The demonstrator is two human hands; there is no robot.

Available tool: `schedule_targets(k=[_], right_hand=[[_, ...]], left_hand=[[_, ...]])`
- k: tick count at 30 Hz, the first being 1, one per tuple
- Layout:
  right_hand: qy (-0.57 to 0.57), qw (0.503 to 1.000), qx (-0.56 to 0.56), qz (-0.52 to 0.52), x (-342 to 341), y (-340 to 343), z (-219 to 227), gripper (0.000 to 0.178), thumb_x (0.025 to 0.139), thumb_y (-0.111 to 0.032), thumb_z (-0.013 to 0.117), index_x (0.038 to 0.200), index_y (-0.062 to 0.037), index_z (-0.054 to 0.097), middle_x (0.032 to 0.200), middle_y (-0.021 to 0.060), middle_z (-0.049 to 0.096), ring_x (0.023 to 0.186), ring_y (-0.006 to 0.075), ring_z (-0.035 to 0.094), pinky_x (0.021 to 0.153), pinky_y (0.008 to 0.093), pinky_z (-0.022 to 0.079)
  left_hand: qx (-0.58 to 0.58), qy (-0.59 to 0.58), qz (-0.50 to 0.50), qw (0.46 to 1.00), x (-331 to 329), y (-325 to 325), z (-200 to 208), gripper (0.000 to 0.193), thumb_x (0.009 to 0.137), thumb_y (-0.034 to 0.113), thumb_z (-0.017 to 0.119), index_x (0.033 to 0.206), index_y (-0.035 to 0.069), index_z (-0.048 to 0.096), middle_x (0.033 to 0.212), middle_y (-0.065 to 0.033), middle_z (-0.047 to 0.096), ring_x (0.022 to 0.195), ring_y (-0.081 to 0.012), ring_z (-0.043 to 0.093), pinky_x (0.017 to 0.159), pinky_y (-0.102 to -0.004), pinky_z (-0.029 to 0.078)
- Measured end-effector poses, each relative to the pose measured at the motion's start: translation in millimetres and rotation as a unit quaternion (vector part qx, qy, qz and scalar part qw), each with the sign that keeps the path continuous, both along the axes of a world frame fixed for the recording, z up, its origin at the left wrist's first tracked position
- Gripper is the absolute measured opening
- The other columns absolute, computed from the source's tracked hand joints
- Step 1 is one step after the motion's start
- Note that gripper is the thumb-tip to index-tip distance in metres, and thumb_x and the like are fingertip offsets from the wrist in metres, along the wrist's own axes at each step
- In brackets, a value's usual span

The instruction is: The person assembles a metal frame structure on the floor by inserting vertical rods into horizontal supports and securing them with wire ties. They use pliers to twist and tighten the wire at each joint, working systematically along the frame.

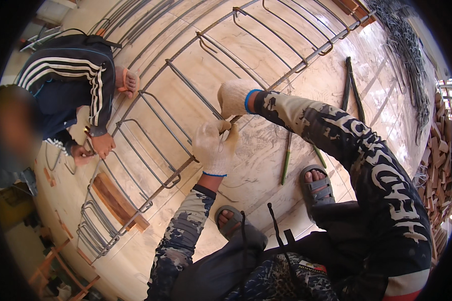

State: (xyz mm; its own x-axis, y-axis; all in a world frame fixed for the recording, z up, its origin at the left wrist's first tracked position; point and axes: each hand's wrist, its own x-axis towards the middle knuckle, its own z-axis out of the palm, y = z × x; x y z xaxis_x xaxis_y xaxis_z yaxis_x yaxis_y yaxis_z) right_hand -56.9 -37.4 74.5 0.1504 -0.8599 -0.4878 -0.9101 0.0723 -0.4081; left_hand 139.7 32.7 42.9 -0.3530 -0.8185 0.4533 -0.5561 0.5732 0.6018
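"Navy cloth with white stripes shows at the far left. What is it?"

"A co-worker's jacket (pixel 60 65). The wearer of it is bent over, and the co-worker's hand (pixel 103 145) is at some steel rods; I can't tell how firmly it grips."

"Moving right?"

"A wooden block (pixel 113 193) lies beneath one end of the steel rebar cage (pixel 185 165). That cage slants from lower left to upper right over the pale floor (pixel 256 185), its long bars crossed by bent stirrups."

"And this person's own hands?"

"Both are at the nearer long bar, in white knitted gloves with blue cuffs. The left hand (pixel 213 150) comes first: thumb and fingers are drawn in close together, right by a stirrup joint. Whether they pinch wire or bar, I can't tell."

"The right hand?"

"The right hand (pixel 237 98) is just above and to the right, back of the glove uppermost, fingers curled under. Its palm is hidden, so I can't tell what it has hold of."

"Farther right?"

"A slim green handle (pixel 285 168) lies near the right sandal (pixel 316 188). Then come a black wire bundle (pixel 347 83), spread in a narrow inverted V, a tangled heap of grey wire (pixel 412 60), and a pile of reddish-brown blocks (pixel 437 165)."
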Motion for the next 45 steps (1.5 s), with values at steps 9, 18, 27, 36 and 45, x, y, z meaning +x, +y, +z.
schedule_targets(k=[9,18,27,36,45], right_hand=[[0.017,0.986,0.093,0.14,-6,-30,-52,0.037,0.078,-0.039,0.091,0.1,-0.0102,0.09,0.096,0.0194,0.084,0.092,0.0389,0.081,0.081,0.0492,0.064],[0.04,0.989,0.085,0.11,-4,-26,-43,0.034,0.081,-0.037,0.09,0.103,-0.0116,0.09,0.1,0.0175,0.084,0.094,0.04,0.081,0.082,0.0503,0.064],[0.061,0.996,-0.057,-0.012,-16,11,-24,0.031,0.084,-0.035,0.089,0.106,-0.013,0.09,0.103,0.0156,0.084,0.097,0.0412,0.081,0.083,0.0515,0.064],[-0.226,0.908,-0.233,-0.264,24,151,-25,0.033,0.097,-0.006,0.07,0.129,-0.006,0.079,0.124,0.0191,0.079,0.113,0.0418,0.075,0.098,0.05,0.06],[-0.139,0.951,-0.247,-0.122,13,129,-45,0.039,0.101,-0.011,0.069,0.139,-0.0107,0.079,0.137,0.0249,0.077,0.131,0.0453,0.07,0.111,0.0517,0.058]], left_hand=[[0.189,-0.019,0.06,0.98,-7,8,33,0.039,0.083,0.024,0.099,0.11,0.002,0.081,0.1,-0.0134,0.083,0.093,-0.0311,0.08,0.083,-0.0437,0.062],[0.143,-0.08,0.012,0.986,3,-4,23,0.033,0.084,0.038,0.096,0.096,0.01,0.083,0.094,-0.0138,0.081,0.089,-0.037,0.078,0.078,-0.0476,0.06],[0.211,-0.145,-0.016,0.967,-6,-9,22,0.04,0.091,0.049,0.087,0.104,0.011,0.086,0.096,-0.0184,0.081,0.093,-0.041,0.078,0.078,-0.0501,0.06],[0.342,-0.146,-0.019,0.928,6,-15,48,0.049,0.097,0.059,0.082,0.114,0.014,0.089,0.096,-0.0198,0.082,0.089,-0.0399,0.08,0.076,-0.0476,0.06],[0.328,-0.168,-0.036,0.929,7,-18,50,0.045,0.096,0.055,0.082,0.115,0.015,0.089,0.093,-0.0181,0.082,0.087,-0.0399,0.079,0.077,-0.05,0.06]])
